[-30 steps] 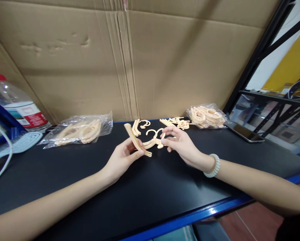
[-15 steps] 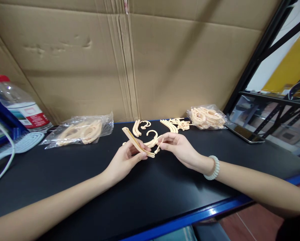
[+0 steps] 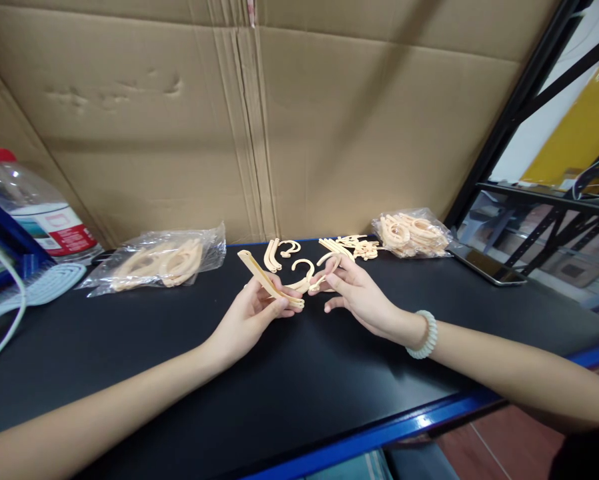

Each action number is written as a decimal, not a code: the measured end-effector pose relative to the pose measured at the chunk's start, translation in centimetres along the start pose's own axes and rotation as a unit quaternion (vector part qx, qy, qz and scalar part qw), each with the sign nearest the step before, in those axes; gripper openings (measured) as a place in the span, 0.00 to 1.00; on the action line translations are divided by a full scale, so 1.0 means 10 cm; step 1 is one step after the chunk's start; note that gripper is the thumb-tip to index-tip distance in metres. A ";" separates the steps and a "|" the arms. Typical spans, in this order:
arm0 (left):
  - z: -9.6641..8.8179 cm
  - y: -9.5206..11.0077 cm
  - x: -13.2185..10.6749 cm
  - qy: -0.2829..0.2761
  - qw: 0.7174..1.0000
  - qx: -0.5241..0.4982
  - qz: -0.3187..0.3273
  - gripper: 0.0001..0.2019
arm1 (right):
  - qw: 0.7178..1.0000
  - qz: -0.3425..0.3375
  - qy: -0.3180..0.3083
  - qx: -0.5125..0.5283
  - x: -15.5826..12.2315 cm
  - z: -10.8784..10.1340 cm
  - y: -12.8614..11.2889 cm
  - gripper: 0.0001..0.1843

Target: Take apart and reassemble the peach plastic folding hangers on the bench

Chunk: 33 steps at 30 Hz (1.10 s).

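Observation:
My left hand (image 3: 252, 307) is closed around a beige plastic hanger arm (image 3: 259, 275), which tilts with its far end up to the left. Between the thumb and fingers of my right hand (image 3: 352, 287) is a thin, curved beige piece that looks like a hanger hook (image 3: 321, 283). The two held parts are apart, with a small gap between them. Behind them on the table lies a hanger (image 3: 304, 267) with its hook pointing away from me; my fingers hide part of it.
Loose hanger arms (image 3: 272, 256), a hook (image 3: 289, 248) and a pile of small parts (image 3: 363, 248) lie at the back. Bagged hanger parts stand left (image 3: 159, 260) and right (image 3: 412, 233). A phone (image 3: 489, 263), a hairbrush (image 3: 54, 283) and a bottle (image 3: 49, 213) flank the black table (image 3: 279, 400).
My right hand has drawn the hook piece back from the end of the hanger arm and turned it. My left hand has shifted slightly left with the arm.

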<state>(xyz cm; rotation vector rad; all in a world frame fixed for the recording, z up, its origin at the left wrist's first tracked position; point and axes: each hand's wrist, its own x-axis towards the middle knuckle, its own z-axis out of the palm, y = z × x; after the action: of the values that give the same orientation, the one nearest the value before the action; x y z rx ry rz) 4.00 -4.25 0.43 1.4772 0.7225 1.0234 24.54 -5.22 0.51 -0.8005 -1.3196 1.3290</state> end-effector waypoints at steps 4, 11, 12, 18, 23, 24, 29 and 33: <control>-0.01 -0.01 0.01 -0.011 1.000 0.002 0.004 0.15 | 0.999 -0.047 -0.023 -0.010 0.02 -0.01 0.06 0.11; -0.03 -0.05 0.03 -0.053 0.998 0.036 0.014 0.14 | 0.998 -0.044 -0.018 -0.037 0.03 0.00 0.11 0.09; -0.03 -0.05 0.03 -0.056 0.998 0.041 0.014 0.14 | 0.999 -0.034 -0.022 -0.033 0.03 0.01 0.11 0.09; -0.04 -0.04 0.03 -0.048 0.997 0.058 0.015 0.12 | 0.999 0.001 -0.049 -0.013 0.02 -0.01 0.14 0.08; -0.03 -0.02 0.02 -0.049 0.995 0.089 0.017 0.11 | 0.994 0.046 -0.096 0.017 0.01 0.00 0.14 0.09; -0.03 -0.02 0.02 -0.047 0.994 0.093 0.018 0.11 | 0.993 0.052 -0.101 0.019 0.01 0.01 0.13 0.09; -0.03 -0.02 0.02 -0.040 0.995 0.083 0.023 0.11 | 0.990 0.086 -0.106 0.032 -0.01 0.04 0.07 0.12; -0.03 -0.04 0.02 -0.041 0.994 0.090 0.035 0.10 | 0.989 0.093 -0.111 0.041 -0.01 0.03 0.06 0.12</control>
<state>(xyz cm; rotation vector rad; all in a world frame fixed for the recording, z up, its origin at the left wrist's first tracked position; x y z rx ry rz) 3.81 -3.88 0.09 1.7020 0.7227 0.9641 24.13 -5.34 -0.05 -0.7495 -1.3782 1.6483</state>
